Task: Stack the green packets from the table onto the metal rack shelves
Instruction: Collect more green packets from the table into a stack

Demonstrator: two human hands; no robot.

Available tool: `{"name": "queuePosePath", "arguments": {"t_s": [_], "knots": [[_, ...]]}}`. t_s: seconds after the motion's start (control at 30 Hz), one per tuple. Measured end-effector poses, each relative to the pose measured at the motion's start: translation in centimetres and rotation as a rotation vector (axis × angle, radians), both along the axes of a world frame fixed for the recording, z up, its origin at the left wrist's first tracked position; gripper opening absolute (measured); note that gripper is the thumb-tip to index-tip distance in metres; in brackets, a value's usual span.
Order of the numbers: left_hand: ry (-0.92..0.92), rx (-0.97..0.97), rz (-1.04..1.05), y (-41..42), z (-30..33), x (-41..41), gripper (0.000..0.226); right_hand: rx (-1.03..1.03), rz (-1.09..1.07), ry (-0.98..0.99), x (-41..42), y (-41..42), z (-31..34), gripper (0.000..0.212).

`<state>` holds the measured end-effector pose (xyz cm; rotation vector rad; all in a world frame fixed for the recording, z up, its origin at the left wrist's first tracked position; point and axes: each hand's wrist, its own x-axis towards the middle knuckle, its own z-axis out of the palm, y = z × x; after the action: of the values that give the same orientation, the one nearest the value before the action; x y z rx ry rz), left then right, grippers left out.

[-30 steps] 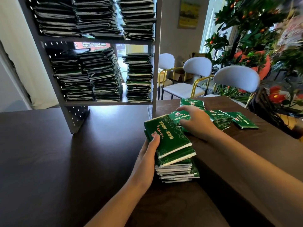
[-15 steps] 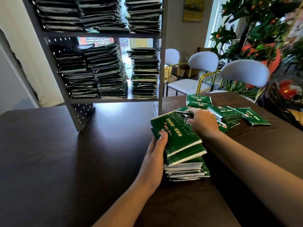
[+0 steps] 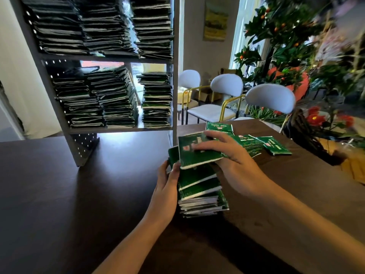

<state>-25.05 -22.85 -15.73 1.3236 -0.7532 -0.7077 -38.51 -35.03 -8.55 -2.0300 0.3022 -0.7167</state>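
Metal rack [image 3: 175, 62] shelves already hold many packet stacks. On the counter [image 3: 59, 194], the left hand [image 3: 166, 186] steadies a green pile [image 3: 199, 194] while the right hand [image 3: 227, 155] grips one packet [image 3: 197, 153] above it — loose packets [image 3: 276, 147] wait behind.

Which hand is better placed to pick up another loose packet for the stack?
Right. The right hand grips a packet over the stack, beside the loose packets. The left hand steadies the stack's far side.
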Motion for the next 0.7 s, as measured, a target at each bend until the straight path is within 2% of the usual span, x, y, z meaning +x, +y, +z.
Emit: {"name": "queuePosePath", "arguments": {"t_s": [0.1,0.2,0.23,0.3,0.37,0.47,0.57,0.7], "knots": [[0.042,0.018,-0.003,0.2,0.4,-0.2,0.037,0.061,0.137,0.045,-0.7,0.9,-0.8,0.046],[0.212,0.02,0.021,0.7,1.5,-0.6,0.052,0.057,0.102,0.15,-1.1,1.9,-0.5,0.065],[0.266,0.011,0.013,0.8,1.9,-0.6,0.057,0.115,0.075,0.137,-1.2,2.2,0.0,0.064],[0.313,0.02,-0.003,0.8,2.8,-0.6,0.059,0.275,-0.037,0.093,-1.1,2.6,0.7,0.048],[0.285,0.054,-0.02,0.7,3.7,-0.5,0.055,0.487,-0.14,0.032,-1.2,2.8,-0.1,0.044],[0.251,0.122,-0.04,0.1,4.3,-0.6,0.046,0.816,-0.296,0.086,-0.5,2.4,-1.2,0.062],[0.257,0.191,-0.058,-0.1,5.0,-1.0,0.038,0.894,-0.299,0.153,0.9,2.1,-1.0,0.067],[0.368,0.194,-0.082,-0.6,5.5,-2.2,0.037,1.044,-0.239,0.09,1.7,2.9,-1.7,0.056]]}}
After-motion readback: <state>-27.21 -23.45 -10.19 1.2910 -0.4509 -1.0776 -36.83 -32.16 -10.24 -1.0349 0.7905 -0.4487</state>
